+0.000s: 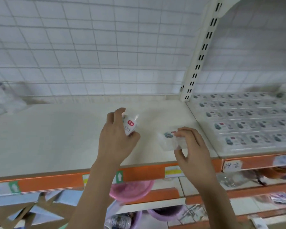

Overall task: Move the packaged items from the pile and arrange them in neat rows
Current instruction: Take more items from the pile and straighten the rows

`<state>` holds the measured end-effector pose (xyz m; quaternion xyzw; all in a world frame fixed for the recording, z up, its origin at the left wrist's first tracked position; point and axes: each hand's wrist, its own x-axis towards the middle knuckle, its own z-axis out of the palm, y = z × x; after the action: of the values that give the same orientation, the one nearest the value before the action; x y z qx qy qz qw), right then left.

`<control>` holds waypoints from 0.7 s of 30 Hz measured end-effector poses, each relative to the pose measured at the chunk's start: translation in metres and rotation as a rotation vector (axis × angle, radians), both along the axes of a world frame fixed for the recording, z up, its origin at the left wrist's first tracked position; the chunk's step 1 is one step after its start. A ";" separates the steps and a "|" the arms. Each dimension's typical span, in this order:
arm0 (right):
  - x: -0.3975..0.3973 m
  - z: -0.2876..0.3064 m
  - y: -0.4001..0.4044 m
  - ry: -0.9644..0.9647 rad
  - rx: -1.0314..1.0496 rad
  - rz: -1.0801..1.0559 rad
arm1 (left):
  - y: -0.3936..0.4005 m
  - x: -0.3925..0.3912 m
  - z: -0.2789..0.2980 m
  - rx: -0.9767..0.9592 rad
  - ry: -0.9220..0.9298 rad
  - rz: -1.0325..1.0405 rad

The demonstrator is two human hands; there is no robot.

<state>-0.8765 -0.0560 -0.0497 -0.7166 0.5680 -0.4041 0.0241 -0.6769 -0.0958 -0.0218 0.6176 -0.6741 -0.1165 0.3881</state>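
My left hand grips a small clear packet with a red and white label, held above the cream shelf. My right hand pinches another clear packet that lies low over the shelf near its front right corner. To the right, the neighbouring shelf section carries neat rows of the same packets. A blurred pile of packets sits at the far left of the shelf.
A wire grid back panel rises behind the shelf. A slotted white upright divides the two sections. An orange price strip runs along the front edge. Below are pink and purple basins and other goods.
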 end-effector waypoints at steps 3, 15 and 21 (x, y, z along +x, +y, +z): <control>-0.023 0.000 0.001 0.059 -0.032 -0.069 | -0.002 -0.025 0.001 0.031 -0.022 -0.046; -0.216 0.003 0.003 0.067 -0.080 -0.076 | -0.001 -0.218 0.005 -0.088 0.135 -0.025; -0.322 0.010 0.003 0.092 -0.055 -0.034 | 0.012 -0.324 0.004 -0.099 0.114 -0.001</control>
<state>-1.1984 -0.0527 -0.0396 -0.7250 0.5694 -0.3865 -0.0287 -1.0005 -0.0836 -0.0178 0.5898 -0.6560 -0.1181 0.4559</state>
